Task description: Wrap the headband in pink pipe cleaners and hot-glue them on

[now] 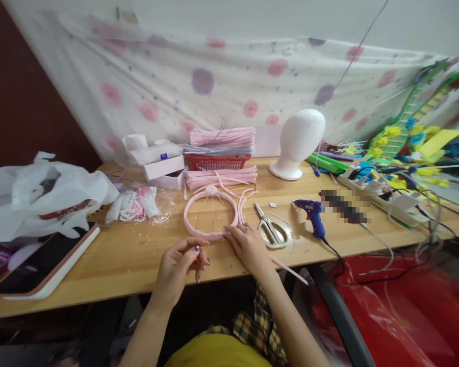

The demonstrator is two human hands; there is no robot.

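A hoop wrapped in pale pink (186, 216) lies on the table in front of me, with a small pink rosette (211, 189) at its far side and thin wires across its middle. My right hand (247, 247) grips the hoop's near right edge, fingertips bent over the rim. Pink strips (241, 206) run beside the hoop, and a loose strip end (290, 270) sticks out past my right wrist over the table edge. Just short of the near rim, my left hand (183, 260) hangs with loosely curled, separated fingers; nothing shows in it. Scissors with pale handles (273, 232) lie right of my right hand.
A blue glue gun (309, 214) and a power strip (382, 196) with tangled cords lie to the right. Behind stand a white foam head (300, 142), a red basket (218, 162) and pink stem bundles (222, 178). Bagged beads (137, 204) and a phone (48, 265) are left.
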